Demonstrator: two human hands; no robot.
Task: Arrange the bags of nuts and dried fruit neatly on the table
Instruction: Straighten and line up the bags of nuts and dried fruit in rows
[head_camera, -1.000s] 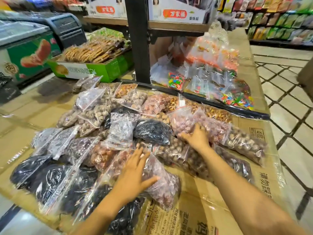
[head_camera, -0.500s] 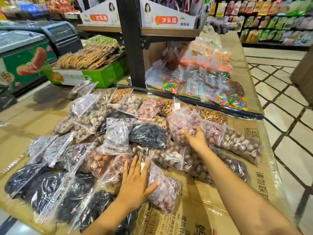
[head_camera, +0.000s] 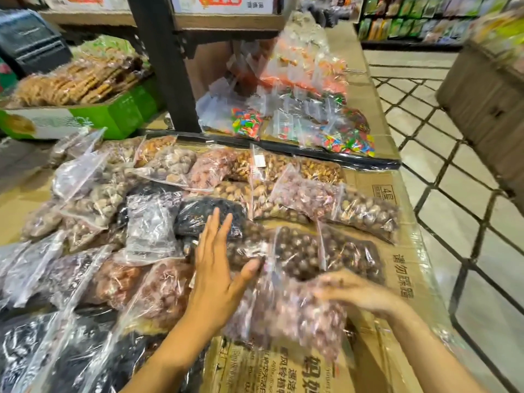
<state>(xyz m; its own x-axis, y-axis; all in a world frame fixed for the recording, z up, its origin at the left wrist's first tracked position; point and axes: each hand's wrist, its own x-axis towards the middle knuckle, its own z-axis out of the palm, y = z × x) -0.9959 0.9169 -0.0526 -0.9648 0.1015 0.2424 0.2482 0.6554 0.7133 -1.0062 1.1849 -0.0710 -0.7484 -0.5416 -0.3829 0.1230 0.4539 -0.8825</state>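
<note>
Several clear bags of nuts and dried fruit lie heaped on a cardboard-covered table (head_camera: 402,268). My left hand (head_camera: 217,268) lies flat, fingers apart, on the bags near a black dried-fruit bag (head_camera: 198,214). My right hand (head_camera: 351,293) is blurred and rests on a pinkish bag of nuts (head_camera: 292,313) at the table's front; its fingers curl over the bag's top edge. A bag of dark round nuts (head_camera: 300,253) lies just beyond both hands. Whether the pinkish bag is off the table I cannot tell.
A black shelf post (head_camera: 164,63) stands behind the heap. Bags of coloured candy (head_camera: 246,123) lie beyond a black rail. A green box of biscuits (head_camera: 85,117) sits at the back left. Tiled floor (head_camera: 453,194) and a brown crate (head_camera: 487,100) are on the right.
My right hand has come back from the far pink bags to the near pinkish bag. My left hand has slid forward and right. The view has moved closer.
</note>
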